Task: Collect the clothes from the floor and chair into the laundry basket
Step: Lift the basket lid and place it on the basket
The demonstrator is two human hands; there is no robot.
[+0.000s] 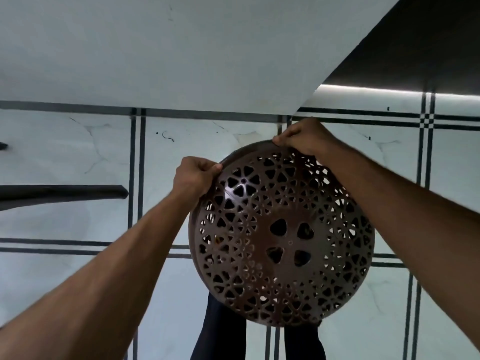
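Laundry basket: A brown, round, openwork plastic laundry basket (281, 235) hangs in mid-air between two bare arms, above a pale tiled floor (78, 157) crossed by dark double lines.

Which way it points: The perforated underside, with its four larger cut-outs, faces the camera; the mouth faces away, toward the floor. Its axis, mouth to base, runs roughly along the line of sight, tipped a little so the far rim shows as a thin arc at upper left (the inside cannot be seen, so whether it holds anything is unknown).

Left grip: The left hand (193, 175) is closed on the basket's far rim at upper left, fingers curled over the edge.

Right grip: The right hand (302, 137) is closed on the same rim at the top, just beyond the left hand, knuckles up.

Step in hand, as judged: Carrying or turning the basket before any gathering; no clothes are visible on the floor around it.

Doing it well: Both hands sit close together on one arc of the rim, so the basket's weight hangs below them; spreading the hands to opposite sides and turning the mouth upward would likely steady it before setting it down.

Around the basket: Below it, dark trouser legs (220, 331); far left of it, a dark bar (65, 193) of unclear identity; above it, a pale wall (181, 48).
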